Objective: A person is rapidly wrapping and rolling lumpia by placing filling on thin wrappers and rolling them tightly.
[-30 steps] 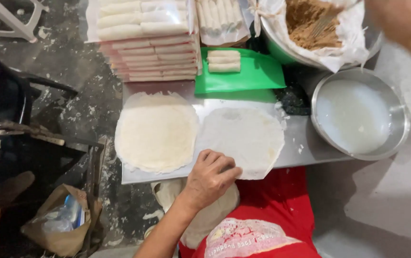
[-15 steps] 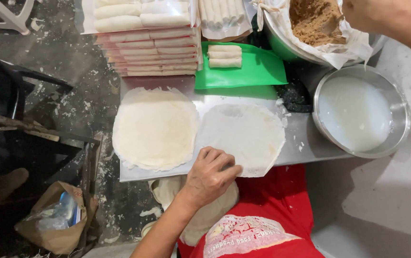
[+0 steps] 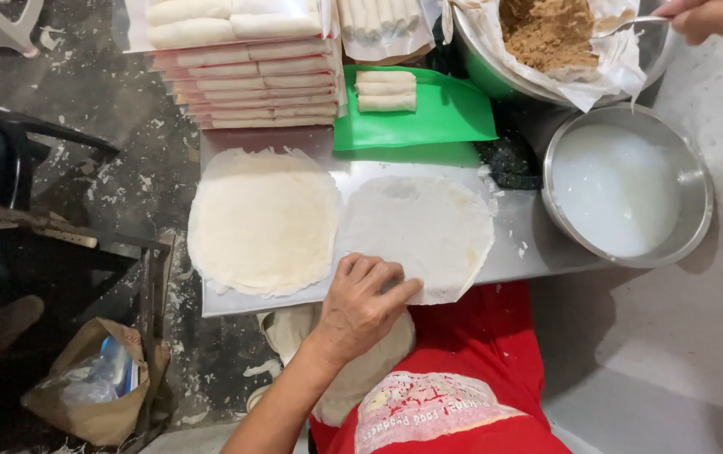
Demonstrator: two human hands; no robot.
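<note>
Left hand (image 3: 360, 304) lies palm down, fingers loosely spread and flat, on the near edge of a single wrapper (image 3: 419, 235) on the steel tray (image 3: 513, 256). A wrapper stack (image 3: 264, 220) sits just beside it, to the left. Further off: green board (image 3: 429, 113) with three rolls (image 3: 386, 91); steel bowl (image 3: 626, 185) of white liquid. Farthest, right hand (image 3: 715, 17) pinches a spoon (image 3: 635, 23) over brown filling (image 3: 551, 32); fingers closed around the handle.

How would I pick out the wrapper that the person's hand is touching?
Find the metal tray in the middle. Two round wrappers lie on it; the left hand presses the thin single wrapper, nearer the steel bowl. It is flatter and more see-through than the thick stack beside it.
</note>
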